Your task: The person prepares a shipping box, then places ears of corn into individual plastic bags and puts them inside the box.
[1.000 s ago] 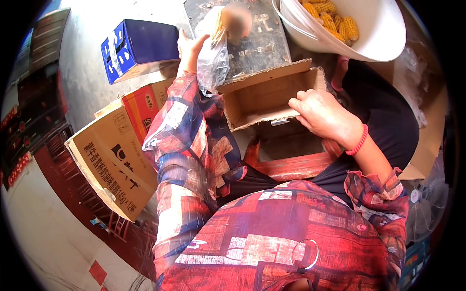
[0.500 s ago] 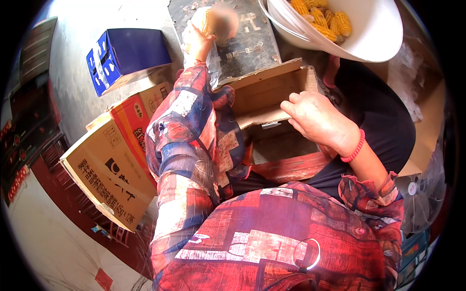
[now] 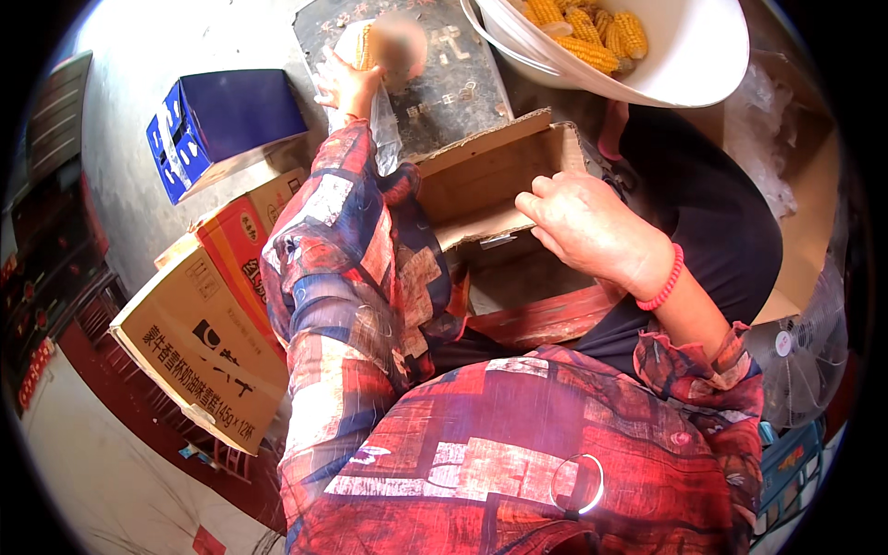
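My left hand point(image 3: 350, 85) is stretched out at the far side over a dark, worn board point(image 3: 453, 97). Its fingers are spread beside a pale, partly blurred patch, where a strip of yellow corn cob point(image 3: 363, 44) shows. Beneath the wrist hangs a clear plastic bag point(image 3: 385, 134). Closer in, my right hand point(image 3: 592, 227) has its fingers and thumb closed over the near edge of an open cardboard box point(image 3: 481, 190). The inside of that box shows bare brown cardboard, partly hidden by the hand.
A white bucket point(image 3: 703, 55) holding several corn cobs point(image 3: 583, 32) tilts at the far right. To the left stand a blue box point(image 3: 245, 106) and a brown-and-red carton point(image 3: 199, 342). A fan point(image 3: 805, 356) and crumpled plastic point(image 3: 763, 139) lie right. A red wooden bar point(image 3: 555, 319) is below the box.
The whole view has shifted slightly, moving things left in the picture. My left hand's fingers have spread apart from the plastic bag. The right hand stays at the box edge.
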Action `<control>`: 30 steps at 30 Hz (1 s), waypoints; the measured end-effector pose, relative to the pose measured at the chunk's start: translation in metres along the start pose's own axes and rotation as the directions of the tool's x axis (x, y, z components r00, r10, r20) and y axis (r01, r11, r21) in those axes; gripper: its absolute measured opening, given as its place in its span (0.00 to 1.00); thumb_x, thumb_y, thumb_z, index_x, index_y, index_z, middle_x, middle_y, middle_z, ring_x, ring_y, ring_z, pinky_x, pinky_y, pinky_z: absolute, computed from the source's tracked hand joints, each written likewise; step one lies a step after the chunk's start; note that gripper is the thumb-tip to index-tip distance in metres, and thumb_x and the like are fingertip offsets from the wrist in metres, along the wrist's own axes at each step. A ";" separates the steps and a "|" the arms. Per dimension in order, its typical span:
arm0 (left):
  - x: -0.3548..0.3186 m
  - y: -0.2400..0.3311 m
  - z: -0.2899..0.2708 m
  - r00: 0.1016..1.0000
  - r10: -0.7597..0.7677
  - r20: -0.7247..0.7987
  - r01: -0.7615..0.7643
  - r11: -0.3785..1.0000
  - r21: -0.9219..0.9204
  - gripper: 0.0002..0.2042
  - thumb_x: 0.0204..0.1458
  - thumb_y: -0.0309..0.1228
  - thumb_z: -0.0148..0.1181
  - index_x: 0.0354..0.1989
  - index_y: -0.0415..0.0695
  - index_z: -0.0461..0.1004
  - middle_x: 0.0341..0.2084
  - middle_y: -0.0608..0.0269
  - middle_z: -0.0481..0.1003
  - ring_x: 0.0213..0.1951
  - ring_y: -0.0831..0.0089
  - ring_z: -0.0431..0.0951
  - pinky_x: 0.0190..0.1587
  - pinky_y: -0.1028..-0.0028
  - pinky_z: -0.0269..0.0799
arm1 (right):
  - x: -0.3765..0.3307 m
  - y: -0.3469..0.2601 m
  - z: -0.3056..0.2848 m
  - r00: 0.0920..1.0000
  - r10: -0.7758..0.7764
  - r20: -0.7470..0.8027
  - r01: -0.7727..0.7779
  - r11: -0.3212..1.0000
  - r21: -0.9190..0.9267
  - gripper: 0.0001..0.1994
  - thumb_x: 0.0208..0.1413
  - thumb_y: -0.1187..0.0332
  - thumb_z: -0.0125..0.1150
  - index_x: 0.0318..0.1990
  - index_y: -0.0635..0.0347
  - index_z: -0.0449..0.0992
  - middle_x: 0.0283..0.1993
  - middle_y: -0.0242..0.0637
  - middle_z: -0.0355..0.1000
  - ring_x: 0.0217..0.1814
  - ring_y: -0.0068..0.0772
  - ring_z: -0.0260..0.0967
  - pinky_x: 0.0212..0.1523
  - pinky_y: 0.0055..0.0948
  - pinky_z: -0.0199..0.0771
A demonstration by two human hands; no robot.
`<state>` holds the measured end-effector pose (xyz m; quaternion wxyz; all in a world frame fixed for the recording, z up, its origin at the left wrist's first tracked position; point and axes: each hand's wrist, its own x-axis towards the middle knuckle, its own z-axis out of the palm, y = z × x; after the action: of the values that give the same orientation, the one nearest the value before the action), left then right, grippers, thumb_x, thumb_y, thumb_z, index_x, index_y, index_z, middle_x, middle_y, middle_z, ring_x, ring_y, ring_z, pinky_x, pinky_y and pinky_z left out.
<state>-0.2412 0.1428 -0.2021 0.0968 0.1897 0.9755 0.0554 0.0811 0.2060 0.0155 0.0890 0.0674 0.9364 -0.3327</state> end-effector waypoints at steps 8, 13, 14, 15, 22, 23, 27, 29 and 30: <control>0.071 -0.082 0.094 0.921 0.346 -0.181 -0.340 0.938 0.062 0.28 0.34 0.38 0.67 0.45 0.40 0.67 0.40 0.53 0.71 0.41 0.66 0.72 0.41 0.68 0.67 | 0.008 -0.005 -0.002 0.998 -0.052 0.024 0.052 0.998 -0.020 0.02 0.43 0.73 0.51 0.25 0.61 0.68 0.25 0.42 0.68 0.29 0.43 0.69 0.30 0.38 0.69; 0.024 -0.010 0.032 0.997 0.023 0.067 0.002 0.937 -0.349 0.23 0.36 0.36 0.66 0.40 0.37 0.69 0.30 0.56 0.73 0.30 0.69 0.74 0.33 0.70 0.69 | -0.002 0.007 0.002 1.000 0.017 0.017 -0.016 0.998 -0.068 0.04 0.42 0.72 0.52 0.26 0.62 0.69 0.26 0.43 0.69 0.30 0.43 0.70 0.30 0.38 0.70; 0.018 -0.004 0.015 0.990 -0.058 0.131 0.108 0.903 -0.416 0.22 0.37 0.35 0.66 0.39 0.36 0.70 0.28 0.57 0.73 0.28 0.70 0.74 0.31 0.70 0.69 | -0.001 0.007 0.001 1.000 0.008 0.016 -0.007 0.998 -0.069 0.04 0.42 0.72 0.52 0.26 0.62 0.69 0.26 0.43 0.69 0.30 0.43 0.70 0.30 0.38 0.71; 0.012 -0.001 0.002 1.000 -0.002 0.022 0.015 0.790 -0.613 0.15 0.40 0.33 0.65 0.33 0.37 0.72 0.19 0.64 0.71 0.20 0.73 0.71 0.24 0.73 0.67 | 0.001 0.005 0.000 1.000 -0.007 0.016 0.008 0.997 -0.074 0.04 0.42 0.72 0.52 0.26 0.62 0.69 0.26 0.43 0.69 0.31 0.43 0.70 0.31 0.38 0.71; -0.026 0.030 -0.116 0.964 0.262 0.039 -0.020 0.217 -0.976 0.17 0.40 0.28 0.64 0.38 0.39 0.68 0.29 0.64 0.73 0.27 0.77 0.72 0.29 0.77 0.68 | 0.007 0.004 0.000 0.997 -0.048 0.062 0.054 0.994 -0.099 0.07 0.41 0.70 0.54 0.29 0.62 0.71 0.29 0.44 0.70 0.35 0.46 0.70 0.35 0.40 0.72; -0.038 0.029 -0.133 0.915 0.403 0.027 -0.052 0.184 -0.981 0.10 0.46 0.31 0.62 0.36 0.43 0.71 0.24 0.73 0.69 0.25 0.83 0.68 0.26 0.83 0.63 | 0.008 0.005 -0.001 0.992 -0.030 0.121 0.044 0.993 -0.107 0.08 0.42 0.70 0.55 0.30 0.63 0.69 0.30 0.44 0.69 0.35 0.46 0.68 0.36 0.39 0.70; -0.127 0.036 -0.180 0.824 0.544 0.157 0.039 0.222 -0.974 0.21 0.42 0.27 0.63 0.46 0.39 0.64 0.34 0.66 0.72 0.33 0.78 0.72 0.36 0.78 0.68 | 0.010 0.009 -0.003 0.973 0.060 0.223 -0.026 0.988 -0.150 0.09 0.43 0.69 0.55 0.31 0.64 0.68 0.31 0.46 0.68 0.36 0.48 0.68 0.37 0.40 0.69; -0.173 0.022 -0.178 0.776 0.590 0.222 0.094 0.239 -0.966 0.25 0.43 0.25 0.63 0.51 0.40 0.61 0.39 0.66 0.70 0.40 0.78 0.70 0.43 0.77 0.67 | 0.011 0.011 0.001 0.974 0.033 0.223 0.003 0.987 -0.163 0.09 0.42 0.70 0.55 0.32 0.65 0.69 0.31 0.46 0.69 0.36 0.48 0.68 0.37 0.40 0.70; -0.192 0.018 -0.168 0.755 0.607 0.250 0.139 0.224 -0.965 0.27 0.43 0.25 0.63 0.53 0.40 0.59 0.42 0.65 0.69 0.43 0.77 0.69 0.46 0.77 0.66 | 0.011 0.013 0.004 0.975 0.030 0.221 0.009 0.985 -0.171 0.09 0.42 0.70 0.55 0.32 0.65 0.69 0.31 0.47 0.69 0.36 0.49 0.68 0.37 0.40 0.70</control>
<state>-0.0954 0.0740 -0.0038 0.4770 0.2543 0.6064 0.5831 0.0733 0.2148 0.0023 0.2005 0.0268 0.9453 -0.2561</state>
